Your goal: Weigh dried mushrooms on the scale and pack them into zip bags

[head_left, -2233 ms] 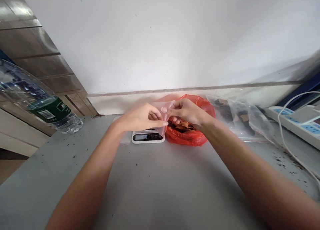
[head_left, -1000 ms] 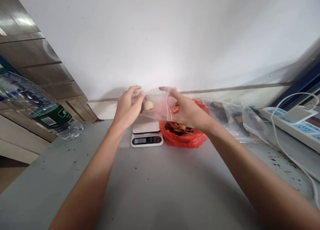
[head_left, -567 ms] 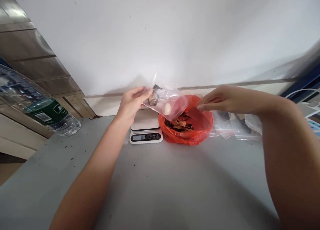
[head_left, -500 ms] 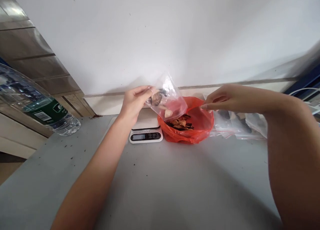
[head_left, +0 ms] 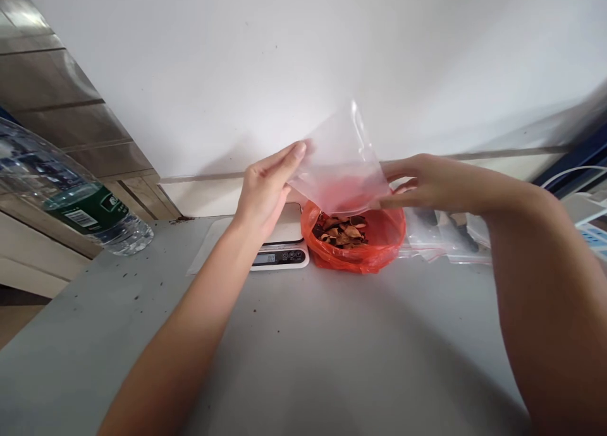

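My left hand [head_left: 266, 186] pinches the left edge of a small clear plastic bag [head_left: 339, 164], held upside down with its mouth over a red plastic bag [head_left: 355, 259] of dried brown and dark pieces [head_left: 342, 229]. The clear bag looks empty. My right hand [head_left: 420, 182] holds the clear bag's lower right edge, fingers pinched. A white digital scale [head_left: 281, 254] stands on the grey table [head_left: 303, 347] just left of the red bag, partly behind my left wrist.
A clear water bottle with a green label [head_left: 71, 193] stands at the left edge. Clear bags with dark contents [head_left: 443, 234] lie right of the red bag. A white power strip [head_left: 592, 230] and cable sit at far right. Dark crumbs dot the table.
The clear bag was lifted off the scale, tipped over the red bag, and its pieces dropped out. My right hand let go, then took the bag's edge again.
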Demonstrator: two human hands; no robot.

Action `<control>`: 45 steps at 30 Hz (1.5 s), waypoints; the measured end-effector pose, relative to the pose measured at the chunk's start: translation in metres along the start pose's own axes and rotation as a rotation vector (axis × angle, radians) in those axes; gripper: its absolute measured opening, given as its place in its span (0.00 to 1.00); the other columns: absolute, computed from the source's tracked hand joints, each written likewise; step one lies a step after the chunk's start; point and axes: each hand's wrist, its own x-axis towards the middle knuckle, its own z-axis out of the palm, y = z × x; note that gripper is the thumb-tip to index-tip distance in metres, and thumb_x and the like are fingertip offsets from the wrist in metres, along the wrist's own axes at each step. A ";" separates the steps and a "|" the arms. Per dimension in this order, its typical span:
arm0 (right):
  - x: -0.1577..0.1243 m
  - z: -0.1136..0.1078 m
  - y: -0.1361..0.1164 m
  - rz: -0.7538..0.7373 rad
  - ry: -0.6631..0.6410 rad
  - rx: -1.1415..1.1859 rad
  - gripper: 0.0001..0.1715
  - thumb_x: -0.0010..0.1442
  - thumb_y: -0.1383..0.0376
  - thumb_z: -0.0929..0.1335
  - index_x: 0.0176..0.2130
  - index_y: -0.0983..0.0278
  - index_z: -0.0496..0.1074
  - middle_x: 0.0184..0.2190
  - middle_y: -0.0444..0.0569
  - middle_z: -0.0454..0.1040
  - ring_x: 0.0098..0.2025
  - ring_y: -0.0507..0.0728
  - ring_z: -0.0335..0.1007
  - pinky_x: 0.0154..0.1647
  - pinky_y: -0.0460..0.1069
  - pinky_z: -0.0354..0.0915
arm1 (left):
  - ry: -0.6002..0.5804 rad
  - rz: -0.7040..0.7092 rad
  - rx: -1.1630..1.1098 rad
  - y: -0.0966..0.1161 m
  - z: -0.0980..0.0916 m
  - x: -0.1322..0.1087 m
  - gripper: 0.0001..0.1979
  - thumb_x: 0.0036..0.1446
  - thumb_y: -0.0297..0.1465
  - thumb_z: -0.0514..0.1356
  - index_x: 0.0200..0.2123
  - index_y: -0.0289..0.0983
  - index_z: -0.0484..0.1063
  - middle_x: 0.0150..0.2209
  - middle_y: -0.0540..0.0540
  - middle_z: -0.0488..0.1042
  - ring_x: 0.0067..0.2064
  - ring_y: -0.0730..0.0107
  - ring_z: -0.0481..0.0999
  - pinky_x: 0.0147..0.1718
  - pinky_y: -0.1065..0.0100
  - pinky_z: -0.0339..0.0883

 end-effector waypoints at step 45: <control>0.059 0.207 -0.180 -0.547 -0.345 -0.435 0.23 0.76 0.63 0.61 0.60 0.60 0.79 0.51 0.62 0.79 0.56 0.66 0.77 0.41 0.52 0.73 | -0.023 -0.770 0.719 0.047 -0.218 -0.034 0.09 0.47 0.27 0.75 0.35 0.40 0.86 0.30 0.41 0.83 0.28 0.58 0.85 0.30 0.65 0.80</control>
